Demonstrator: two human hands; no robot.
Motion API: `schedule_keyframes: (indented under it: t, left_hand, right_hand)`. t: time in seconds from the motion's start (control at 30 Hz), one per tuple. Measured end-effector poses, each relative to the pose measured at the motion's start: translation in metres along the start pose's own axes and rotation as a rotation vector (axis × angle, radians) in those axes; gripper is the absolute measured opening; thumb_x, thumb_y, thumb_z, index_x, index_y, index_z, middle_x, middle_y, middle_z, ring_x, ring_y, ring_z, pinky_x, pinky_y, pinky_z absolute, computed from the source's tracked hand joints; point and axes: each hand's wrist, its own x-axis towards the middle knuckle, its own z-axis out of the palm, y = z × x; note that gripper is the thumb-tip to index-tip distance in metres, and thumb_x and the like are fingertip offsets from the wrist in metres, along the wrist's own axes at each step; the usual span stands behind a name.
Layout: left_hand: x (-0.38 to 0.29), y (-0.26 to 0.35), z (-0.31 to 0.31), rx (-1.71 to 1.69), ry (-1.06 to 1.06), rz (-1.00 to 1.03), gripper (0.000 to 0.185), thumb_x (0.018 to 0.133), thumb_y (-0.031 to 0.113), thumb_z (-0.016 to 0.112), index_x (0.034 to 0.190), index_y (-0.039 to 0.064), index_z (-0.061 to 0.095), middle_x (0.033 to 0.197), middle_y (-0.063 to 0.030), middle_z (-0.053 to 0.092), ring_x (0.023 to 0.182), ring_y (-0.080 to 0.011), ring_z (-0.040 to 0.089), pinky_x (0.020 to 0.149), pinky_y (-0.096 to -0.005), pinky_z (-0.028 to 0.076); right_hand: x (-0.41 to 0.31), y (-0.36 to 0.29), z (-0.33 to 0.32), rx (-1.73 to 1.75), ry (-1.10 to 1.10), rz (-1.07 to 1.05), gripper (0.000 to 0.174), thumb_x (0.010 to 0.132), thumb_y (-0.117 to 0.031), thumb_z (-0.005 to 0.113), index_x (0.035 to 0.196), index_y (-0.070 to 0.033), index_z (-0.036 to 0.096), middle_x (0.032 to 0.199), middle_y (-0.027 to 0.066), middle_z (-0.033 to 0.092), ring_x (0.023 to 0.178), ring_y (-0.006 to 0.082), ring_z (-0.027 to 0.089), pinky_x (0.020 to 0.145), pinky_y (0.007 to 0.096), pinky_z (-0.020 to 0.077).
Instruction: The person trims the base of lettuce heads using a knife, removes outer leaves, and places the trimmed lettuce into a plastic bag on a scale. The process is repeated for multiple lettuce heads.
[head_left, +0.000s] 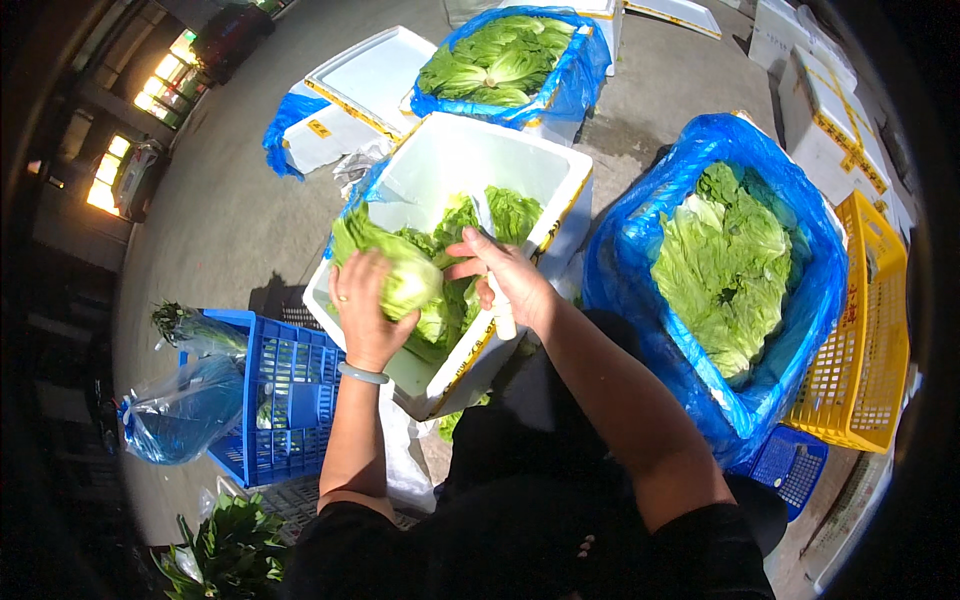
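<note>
Over a white foam box (559, 169), my left hand (364, 307) grips a head of lettuce (411, 281), which is blurred. Its pale stem end points toward my right hand (506, 281), which holds a knife (501, 307) by its light-coloured handle. The knife's blade (482, 214) points up and away from me over the box, with the fingers of that hand partly spread. Loose green lettuce leaves (514, 214) lie inside the box below both hands.
On the right stands a box lined with blue plastic (622, 255), holding lettuce (724, 277). Another lettuce-filled box (499, 64) is behind. A blue crate (292, 397) and leafy greens (225, 551) are at left, a yellow crate (862, 337) at far right. Foam lids (371, 71) lie farther back.
</note>
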Motion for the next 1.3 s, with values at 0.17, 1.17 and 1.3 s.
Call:
schedule_keyframes:
  t: [0.17,1.17,1.3]
  left_hand:
    - [0.003,0.004,0.0,0.287,-0.06,0.268,0.068,0.067,0.008,0.073,0.127,0.033,0.055,0.147,0.0024,0.042,0.143,-0.0349,0.023,0.113,-0.0646,0.008]
    - [-0.011,0.033,0.09,-2.22,0.261,-0.911,0.054,0.089,0.03,0.062,0.134,0.003,0.046,0.133,-0.0125,0.055,0.124,-0.0275,0.051,0.108,-0.0423,0.038]
    - [-0.005,0.034,0.086,-2.257,0.335,-0.935,0.055,0.089,0.032,0.06,0.134,0.003,0.046,0.135,-0.0126,0.054,0.125,-0.028,0.051,0.109,-0.0428,0.037]
  right_hand:
    - [-0.003,0.002,0.004,-0.171,-0.224,0.04,0.044,0.081,-0.041,0.077,0.097,-0.003,0.061,0.076,0.0034,0.06,0.044,0.0086,0.046,0.04,0.0243,0.0388]
    - [0.019,0.035,0.001,-0.617,0.174,-0.53,0.025,0.081,-0.009,0.075,0.1,-0.003,0.06,0.083,0.0029,0.062,0.067,0.009,0.057,0.059,0.025,0.0486]
    - [0.019,0.03,0.007,-0.362,0.124,-0.431,0.022,0.085,-0.007,0.071,0.103,-0.005,0.058,0.084,0.0023,0.06,0.059,0.0073,0.052,0.05,0.0233,0.0457]
